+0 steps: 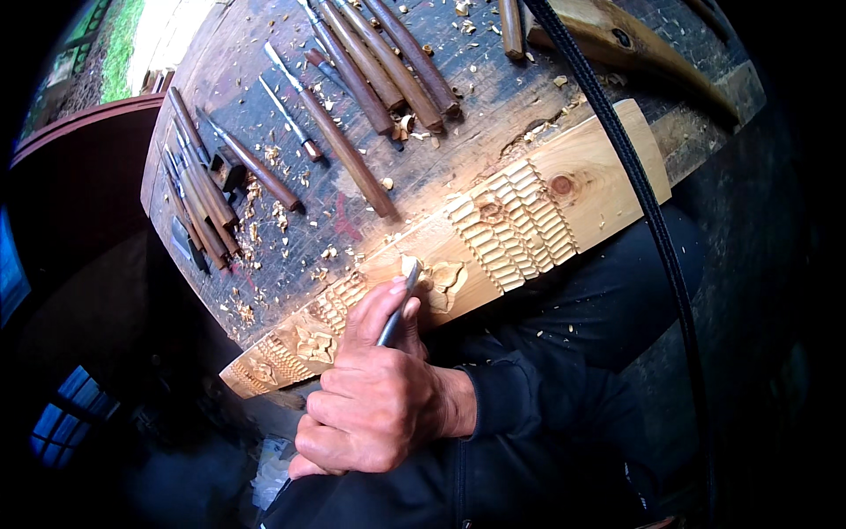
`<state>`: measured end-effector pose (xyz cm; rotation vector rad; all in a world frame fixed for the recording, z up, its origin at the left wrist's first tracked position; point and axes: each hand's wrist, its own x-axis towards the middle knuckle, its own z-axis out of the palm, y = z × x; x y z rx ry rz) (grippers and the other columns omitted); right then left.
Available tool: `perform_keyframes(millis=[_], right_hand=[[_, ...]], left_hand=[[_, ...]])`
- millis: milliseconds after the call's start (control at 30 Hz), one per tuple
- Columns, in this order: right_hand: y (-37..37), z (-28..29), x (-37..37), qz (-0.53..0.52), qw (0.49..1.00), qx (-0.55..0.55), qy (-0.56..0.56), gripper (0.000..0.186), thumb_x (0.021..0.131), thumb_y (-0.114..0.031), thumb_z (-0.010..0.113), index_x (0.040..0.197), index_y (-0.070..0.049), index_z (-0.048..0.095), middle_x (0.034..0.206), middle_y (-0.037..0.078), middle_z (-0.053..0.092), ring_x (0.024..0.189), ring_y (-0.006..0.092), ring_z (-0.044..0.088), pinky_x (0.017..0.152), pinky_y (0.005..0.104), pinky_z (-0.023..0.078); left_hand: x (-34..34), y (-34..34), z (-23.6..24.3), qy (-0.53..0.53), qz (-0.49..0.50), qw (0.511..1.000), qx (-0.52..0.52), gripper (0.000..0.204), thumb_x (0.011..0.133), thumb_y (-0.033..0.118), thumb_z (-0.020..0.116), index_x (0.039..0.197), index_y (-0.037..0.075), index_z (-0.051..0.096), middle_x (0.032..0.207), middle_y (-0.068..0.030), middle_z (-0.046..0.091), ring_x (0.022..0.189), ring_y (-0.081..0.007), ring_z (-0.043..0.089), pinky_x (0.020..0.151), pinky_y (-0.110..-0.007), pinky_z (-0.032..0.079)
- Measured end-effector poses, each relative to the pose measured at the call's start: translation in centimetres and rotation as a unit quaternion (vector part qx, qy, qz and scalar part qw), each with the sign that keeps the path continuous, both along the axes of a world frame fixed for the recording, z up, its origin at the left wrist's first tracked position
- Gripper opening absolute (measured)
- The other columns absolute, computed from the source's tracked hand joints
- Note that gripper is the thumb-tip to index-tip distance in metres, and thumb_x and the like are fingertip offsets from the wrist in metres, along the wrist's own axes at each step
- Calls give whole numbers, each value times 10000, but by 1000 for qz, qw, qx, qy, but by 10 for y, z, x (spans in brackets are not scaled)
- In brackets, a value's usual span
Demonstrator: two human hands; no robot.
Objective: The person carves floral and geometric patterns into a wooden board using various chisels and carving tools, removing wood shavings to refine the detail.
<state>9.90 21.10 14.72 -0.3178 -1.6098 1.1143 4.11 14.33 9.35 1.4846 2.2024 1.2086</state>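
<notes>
A long carved wooden board (608, 176) lies slantwise along the near edge of the table. My right hand (379, 410) is closed in a fist around the handle end of a carving chisel (399, 309), which is mostly hidden in the grip. Higher up, what look like the finger and thumb of my left hand (368, 317) pinch the metal shank; the rest of that hand is hidden behind the right. The chisel's tip meets the board beside a partly carved flower (443, 284). Rows of scalloped cuts (515, 225) and smaller flowers (315, 346) cover other parts.
Several wooden-handled chisels (344, 150) lie across the worn table (423, 176), with another group (203, 198) at its left. Wood chips are scattered about. A wooden mallet-like piece (634, 44) rests at the far right. A black braided cord (648, 194) hangs across the view.
</notes>
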Motion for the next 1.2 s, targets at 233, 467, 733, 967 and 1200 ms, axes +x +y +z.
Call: perform_keyframes(millis=[233, 467, 733, 967, 1200], right_hand=[[0, 0, 0, 0, 1000, -2, 4, 413, 816, -362, 905, 796, -80, 603, 691, 79, 587, 631, 253, 679, 573, 405, 540], [3, -4, -6, -29, 999, 6, 34, 469, 841, -388, 893, 777, -71, 554, 651, 14, 436, 552, 187, 555, 539, 355, 465], [8, -7, -3, 3, 999, 5, 37, 464, 844, -400, 886, 779, -78, 559, 679, 49, 497, 587, 224, 616, 550, 385, 494], [0, -3, -6, 5, 995, 71, -75, 427, 872, -351, 864, 756, -72, 562, 657, 85, 560, 598, 244, 671, 568, 415, 532], [-15, -4, -15, -17, 988, 134, -70, 290, 817, -187, 775, 723, -77, 523, 635, 47, 524, 560, 188, 611, 524, 348, 460]], left_hand=[[1, 1, 0, 19, -2, 1000, -6, 206, 1062, 158, 828, 1199, 18, 762, 1166, -158, 801, 1123, -302, 756, 1061, -424, 579], [-2, 0, 1, 23, -15, 999, -20, 200, 1068, 160, 816, 1196, 21, 752, 1165, -149, 804, 1119, -303, 755, 1062, -428, 578], [3, 2, -1, 49, 2, 999, -8, 226, 1058, 180, 828, 1203, 23, 754, 1152, -146, 802, 1109, -311, 759, 1059, -438, 582], [-3, -2, -2, -73, 9, 997, -6, 257, 1058, 213, 835, 1202, 15, 757, 1143, -160, 812, 1096, -309, 777, 1057, -443, 592], [-14, -2, -18, -63, -28, 990, 122, 268, 1078, 176, 812, 1262, -9, 749, 1166, -221, 816, 1117, -331, 802, 1025, -419, 631]])
